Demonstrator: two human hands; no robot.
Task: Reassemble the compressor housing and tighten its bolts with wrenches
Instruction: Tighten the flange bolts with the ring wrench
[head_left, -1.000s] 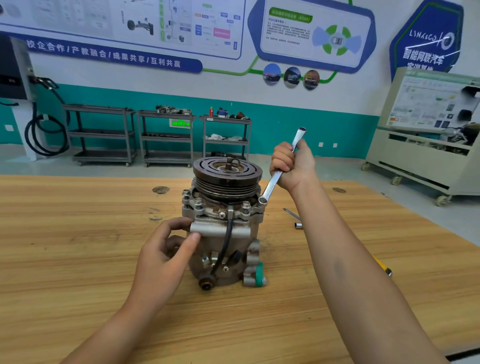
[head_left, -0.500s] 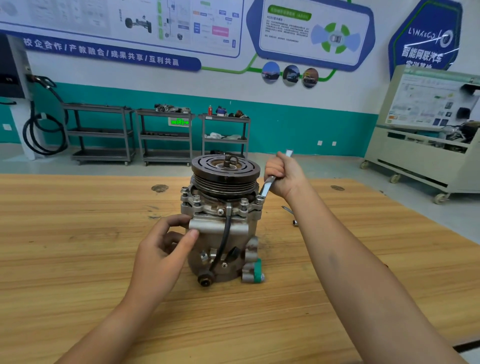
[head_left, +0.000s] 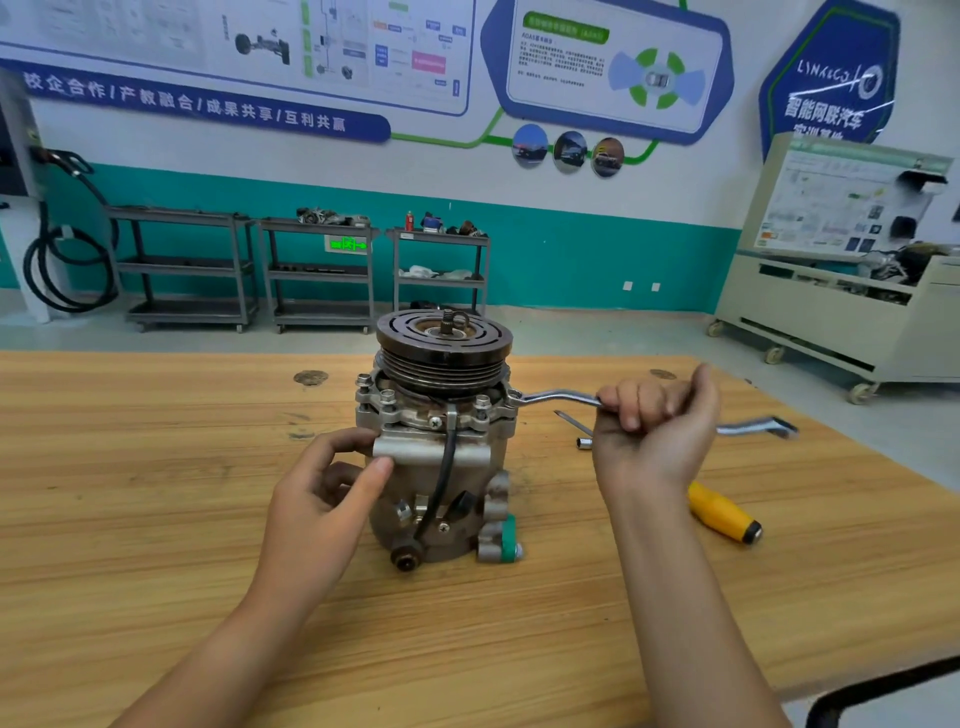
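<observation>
From the head view we count one compressor (head_left: 441, 441), one wrench (head_left: 561, 399), one yellow-handled screwdriver (head_left: 724, 513), one small socket bit (head_left: 584, 442) and three grey shelf carts (head_left: 319, 273) along the far wall. The compressor stands upright on the wooden bench (head_left: 156, 519), pulley end up, between our two hands. Our left hand (head_left: 324, 499) sits at its near left, fingers and thumb loosely curled against the housing's boss without closing round it. Our right hand (head_left: 657, 431), to the right of the compressor, is fisted around the wrench shaft, whose ring end sits on a flange bolt (head_left: 514, 397) at the right edge. A second ago the wrench stood steeply upward with our fist raised; now it lies nearly level, pointing right, and the fist is lower and farther right. The left hand has barely shifted.
</observation>
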